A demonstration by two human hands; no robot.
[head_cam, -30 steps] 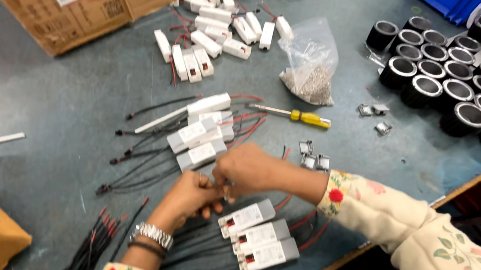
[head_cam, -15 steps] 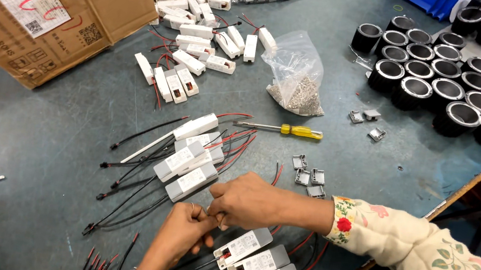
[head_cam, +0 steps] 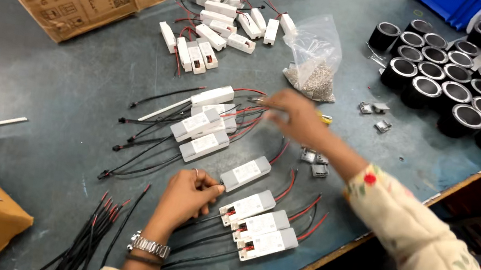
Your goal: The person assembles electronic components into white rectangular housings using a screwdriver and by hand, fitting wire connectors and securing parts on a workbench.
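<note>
Left hand (head_cam: 188, 193) pinches a white driver (head_cam: 246, 173); right hand (head_cam: 294, 115), grip unclear through blur, reaches over tangled leads (head_cam: 242, 119) and risks snagging them.

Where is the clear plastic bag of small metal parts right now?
In the head view, the clear plastic bag sits upper centre on the table, just beyond the right hand, left of the black round housings.

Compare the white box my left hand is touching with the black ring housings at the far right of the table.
The white box is flat, rectangular and lies with red and black wires attached; the black ring housings are round, hollow and stand wireless in rows. The left hand touches the box; the housings sit untouched. Both rest on the table.
</note>
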